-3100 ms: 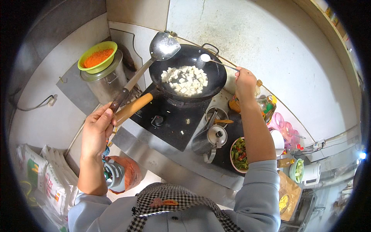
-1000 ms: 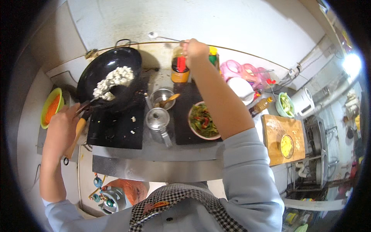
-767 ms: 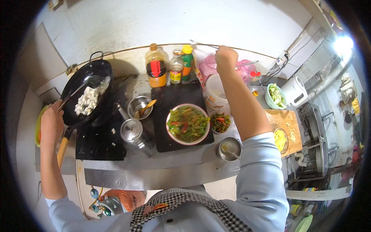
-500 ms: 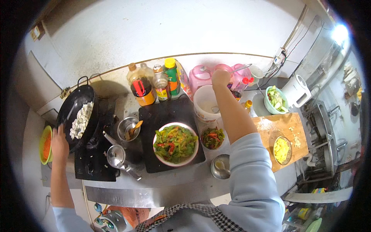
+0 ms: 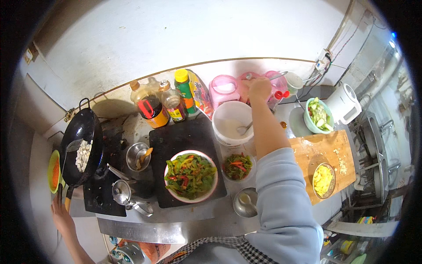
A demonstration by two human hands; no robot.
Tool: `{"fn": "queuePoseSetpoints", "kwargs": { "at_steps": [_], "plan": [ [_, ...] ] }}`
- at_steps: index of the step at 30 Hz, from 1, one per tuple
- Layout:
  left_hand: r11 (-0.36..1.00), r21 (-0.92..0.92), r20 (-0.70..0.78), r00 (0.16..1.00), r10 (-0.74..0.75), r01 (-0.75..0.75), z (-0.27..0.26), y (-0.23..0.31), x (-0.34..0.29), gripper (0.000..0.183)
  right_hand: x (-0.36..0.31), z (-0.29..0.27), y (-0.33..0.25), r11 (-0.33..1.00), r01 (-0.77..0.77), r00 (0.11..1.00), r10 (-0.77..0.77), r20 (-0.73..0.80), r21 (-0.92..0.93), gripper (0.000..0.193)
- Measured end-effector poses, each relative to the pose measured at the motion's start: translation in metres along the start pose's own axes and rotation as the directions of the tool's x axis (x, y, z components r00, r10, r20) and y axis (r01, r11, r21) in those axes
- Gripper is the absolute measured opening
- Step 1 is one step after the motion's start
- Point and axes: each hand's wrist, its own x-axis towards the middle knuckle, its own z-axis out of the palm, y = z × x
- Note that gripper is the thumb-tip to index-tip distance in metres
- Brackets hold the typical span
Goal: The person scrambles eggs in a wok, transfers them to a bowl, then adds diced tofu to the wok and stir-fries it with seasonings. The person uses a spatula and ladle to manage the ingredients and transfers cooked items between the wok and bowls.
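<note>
My left hand (image 5: 62,216) is closed round the dark handle of a spatula (image 5: 60,192), beside the wooden handle of a black wok (image 5: 97,136). White diced pieces (image 5: 83,155) lie in the wok, near the spatula's blade. At the back, my right hand (image 5: 260,89) is over pink plastic containers (image 5: 225,93), its fingers closed. A thin metal utensil handle (image 5: 278,75) sticks out from that hand; its other end is hidden. Below the right forearm stands a white tub (image 5: 220,132) with a metal spoon (image 5: 242,130) inside, partly covered by the arm.
A bowl of cut green and red peppers (image 5: 190,176) stands on a black cooktop (image 5: 169,141). Sauce bottles (image 5: 150,110) line the wall. At right are a cutting board (image 5: 303,154) with a bowl of yellow pieces (image 5: 323,180), a green bowl (image 5: 317,115) and a white kettle (image 5: 345,103).
My left hand has moved down and nearer, from the wok's rim to beside its handle. The spatula has come with it. My right hand stays over the pink containers.
</note>
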Motion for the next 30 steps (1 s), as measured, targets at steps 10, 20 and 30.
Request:
{"fn": "queuePoseSetpoints", "kwargs": {
  "at_steps": [10, 20, 30],
  "plan": [
    [0.987, 0.025, -0.043, 0.986, -0.159, 0.16, -0.04, -0.007, -0.04, 0.041, 0.011, 0.038, -0.003, 0.994, -0.094, 0.984, 0.085, 0.155, 0.053, 0.045],
    [0.994, 0.052, -0.056, 0.994, -0.098, 0.101, -0.049, -0.006, -0.046, 0.04, 0.014, 0.047, 0.014, 0.556, -0.666, 0.738, 0.592, 0.326, 0.497, 0.036],
    [0.888, -0.449, -0.104, 0.993, 0.056, -0.097, -0.02, -0.02, -0.026, 0.041, 0.004, -0.01, 0.026, 0.952, 0.121, 0.967, -0.048, 0.252, -0.281, 0.033]
  ]
}}
